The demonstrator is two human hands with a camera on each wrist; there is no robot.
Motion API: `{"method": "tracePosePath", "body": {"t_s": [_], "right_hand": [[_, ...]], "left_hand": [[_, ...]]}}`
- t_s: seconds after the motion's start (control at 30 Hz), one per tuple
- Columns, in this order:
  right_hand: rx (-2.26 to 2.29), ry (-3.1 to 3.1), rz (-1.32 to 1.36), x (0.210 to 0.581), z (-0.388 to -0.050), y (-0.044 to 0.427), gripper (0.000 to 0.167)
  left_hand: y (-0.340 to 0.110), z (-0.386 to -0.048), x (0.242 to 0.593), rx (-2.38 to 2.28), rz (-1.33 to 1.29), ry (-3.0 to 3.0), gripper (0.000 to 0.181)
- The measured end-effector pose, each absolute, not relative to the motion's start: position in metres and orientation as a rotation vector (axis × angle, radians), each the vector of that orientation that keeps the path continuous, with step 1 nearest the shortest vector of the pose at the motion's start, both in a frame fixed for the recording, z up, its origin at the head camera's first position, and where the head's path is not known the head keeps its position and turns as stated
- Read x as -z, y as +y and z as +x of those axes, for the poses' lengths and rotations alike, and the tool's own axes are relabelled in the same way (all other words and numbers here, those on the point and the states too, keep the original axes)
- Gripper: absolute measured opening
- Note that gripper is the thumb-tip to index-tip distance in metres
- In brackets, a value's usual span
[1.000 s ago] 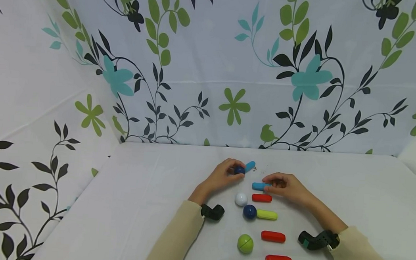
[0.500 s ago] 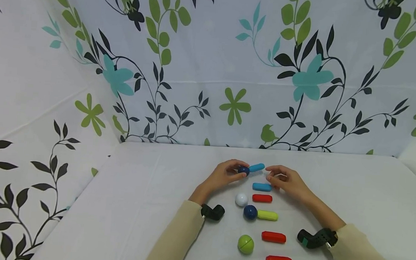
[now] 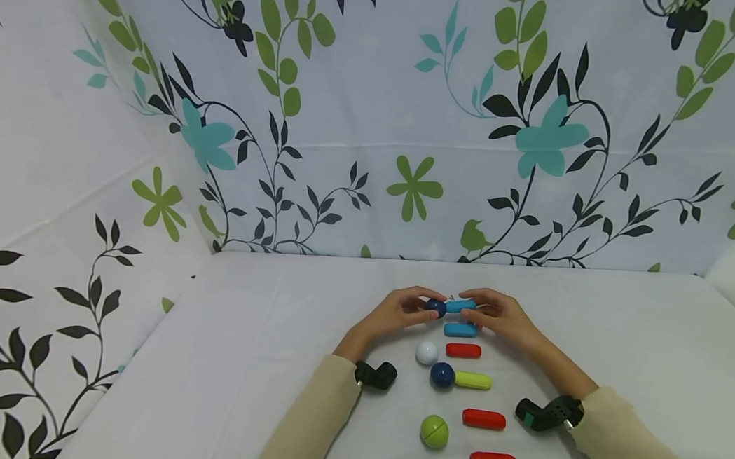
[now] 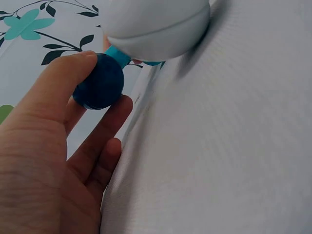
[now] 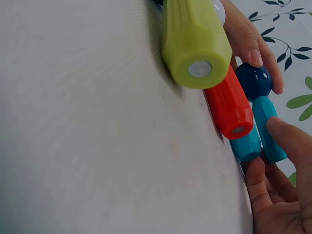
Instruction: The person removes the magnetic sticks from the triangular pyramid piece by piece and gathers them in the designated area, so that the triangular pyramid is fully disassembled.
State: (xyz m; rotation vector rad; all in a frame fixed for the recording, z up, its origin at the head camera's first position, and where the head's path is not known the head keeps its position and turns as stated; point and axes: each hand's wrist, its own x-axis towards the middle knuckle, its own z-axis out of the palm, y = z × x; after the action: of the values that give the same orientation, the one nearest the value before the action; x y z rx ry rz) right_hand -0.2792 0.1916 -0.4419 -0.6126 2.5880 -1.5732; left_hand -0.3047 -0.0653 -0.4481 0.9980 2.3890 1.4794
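My left hand (image 3: pixel 398 310) pinches a dark blue ball (image 4: pixel 100 83) between thumb and fingers. A light blue rod (image 3: pixel 461 305) extends to the right from that ball, its end touching it. On the rod's other end are the thumb and fingers of my right hand (image 3: pixel 502 316), pinching it. Just below this pair lies a second light blue rod (image 3: pixel 460 330), close to my right fingertips. In the right wrist view the held rod (image 5: pixel 267 127) meets the ball (image 5: pixel 254 82), and its far end is partly between my right thumb and fingers.
Nearer to me lie a red rod (image 3: pixel 463 350), a white ball (image 3: pixel 426 352), and another dark blue ball (image 3: pixel 442 375) touching a yellow-green rod (image 3: pixel 473 380). Closer still are a green ball (image 3: pixel 434 431) and two red rods (image 3: pixel 484 419). A patterned cloth (image 3: pixel 348 137) hangs behind the table.
My right hand has left the lying blue rod and taken hold of the rod on the ball. My left hand has shifted slightly right; the joined rod has swung nearly level.
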Motion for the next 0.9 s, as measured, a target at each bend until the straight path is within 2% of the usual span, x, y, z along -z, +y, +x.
{"method": "tracePosePath", "body": {"t_s": [0.6,0.9], "right_hand": [[1.509,2.636,-0.590,0.4448,-0.2838,0.1876,0.033],[1.576,2.648,-0.536,0.4470,-0.2844,0.1887,0.035]], "left_hand": [[-0.0663,-0.3043,0.4484,-1.444,1.001,2.426,0.033],[-0.0667,-0.3022,0.4461,-1.497,1.002,2.399,0.034]]}}
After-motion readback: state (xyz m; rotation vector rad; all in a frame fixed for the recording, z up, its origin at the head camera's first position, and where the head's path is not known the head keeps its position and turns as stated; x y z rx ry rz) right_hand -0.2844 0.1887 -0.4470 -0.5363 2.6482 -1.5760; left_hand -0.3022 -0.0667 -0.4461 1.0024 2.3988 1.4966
